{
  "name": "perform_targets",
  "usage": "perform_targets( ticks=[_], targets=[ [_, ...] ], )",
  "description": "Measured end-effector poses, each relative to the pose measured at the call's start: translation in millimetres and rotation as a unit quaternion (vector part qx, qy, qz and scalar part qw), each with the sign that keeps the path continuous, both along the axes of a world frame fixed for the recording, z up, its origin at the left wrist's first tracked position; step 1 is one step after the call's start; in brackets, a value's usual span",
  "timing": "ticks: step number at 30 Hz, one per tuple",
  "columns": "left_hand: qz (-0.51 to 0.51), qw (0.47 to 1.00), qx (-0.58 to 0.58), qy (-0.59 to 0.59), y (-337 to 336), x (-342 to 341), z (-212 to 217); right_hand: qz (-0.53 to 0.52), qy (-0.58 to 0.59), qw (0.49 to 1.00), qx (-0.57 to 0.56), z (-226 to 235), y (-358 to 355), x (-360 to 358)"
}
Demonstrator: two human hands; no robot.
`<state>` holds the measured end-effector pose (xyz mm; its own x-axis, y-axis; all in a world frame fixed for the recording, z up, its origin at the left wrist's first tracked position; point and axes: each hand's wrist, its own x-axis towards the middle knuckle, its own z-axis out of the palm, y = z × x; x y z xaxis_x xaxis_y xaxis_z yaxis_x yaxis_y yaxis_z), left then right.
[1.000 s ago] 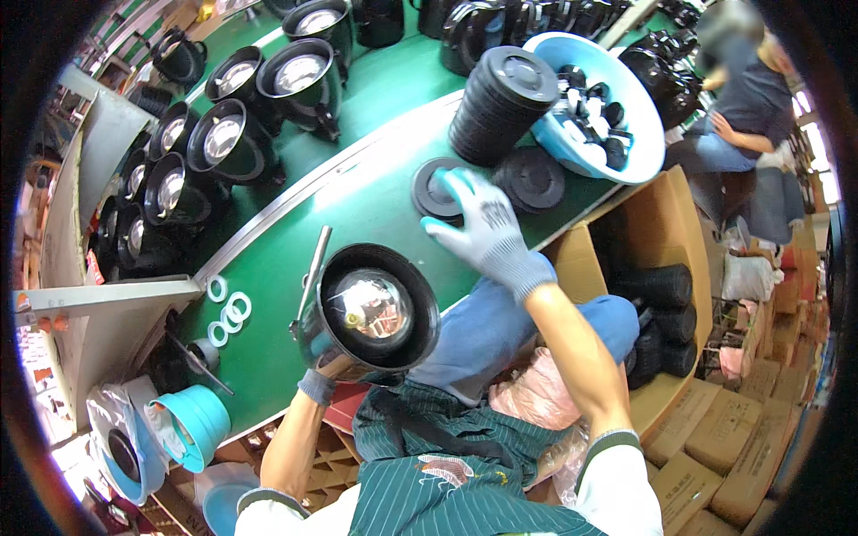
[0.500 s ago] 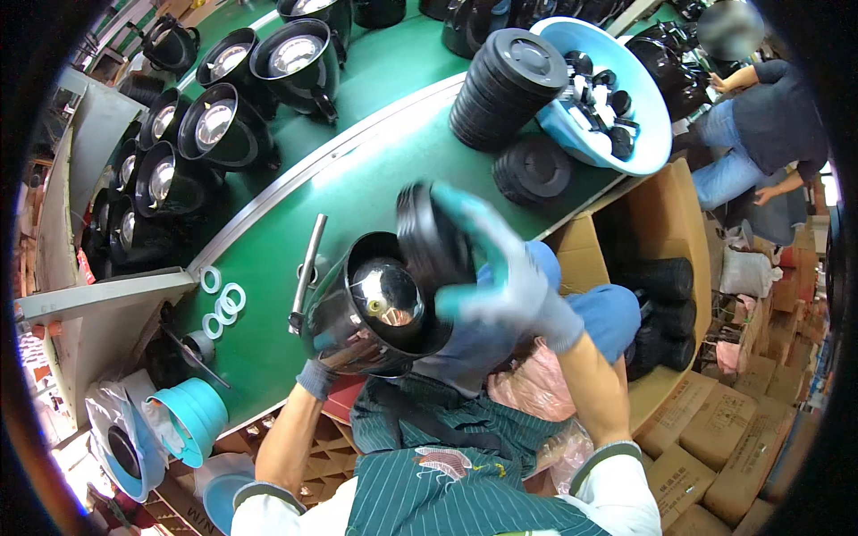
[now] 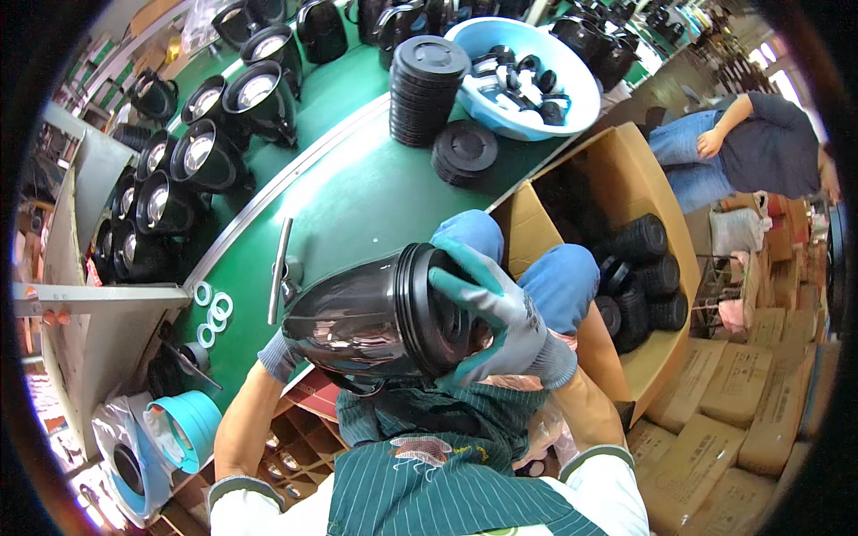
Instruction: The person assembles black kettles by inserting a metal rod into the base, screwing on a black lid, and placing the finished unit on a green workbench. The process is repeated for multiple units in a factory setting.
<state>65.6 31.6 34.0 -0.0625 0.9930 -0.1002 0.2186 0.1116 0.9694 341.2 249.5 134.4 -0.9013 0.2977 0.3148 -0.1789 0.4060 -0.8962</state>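
Beyond the far edge of the green tabletop (image 3: 357, 210), black jugs (image 3: 271, 112) sit open, seemingly still to do. Over its near edge, one tilted jug (image 3: 349, 313) meets the left hand (image 3: 283, 352), grip hidden; the right hand (image 3: 511, 326) clasps a ribbed black cap (image 3: 418, 308) against its mouth, seating uncertain.

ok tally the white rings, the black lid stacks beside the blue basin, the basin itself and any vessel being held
White rings: 4
Black lid stacks: 2
Blue basin: 1
Held black vessel: 1
Total: 8
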Motion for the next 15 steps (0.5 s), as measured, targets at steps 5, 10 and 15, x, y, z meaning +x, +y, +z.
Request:
perform_targets(
  ticks=[5,10,15],
  targets=[
    [0.206,0.836,0.303,0.410,29,27,74,-0.157,-0.217,0.923,-0.276,-36,-10,41],
    [0.178,0.919,0.149,0.318,39,22,72,-0.116,-0.139,0.974,-0.139,-60,-8,82],
    [0.198,0.979,0.028,0.048,32,25,33,-0.128,0.079,0.978,0.143,-35,-16,66]
  ],
)
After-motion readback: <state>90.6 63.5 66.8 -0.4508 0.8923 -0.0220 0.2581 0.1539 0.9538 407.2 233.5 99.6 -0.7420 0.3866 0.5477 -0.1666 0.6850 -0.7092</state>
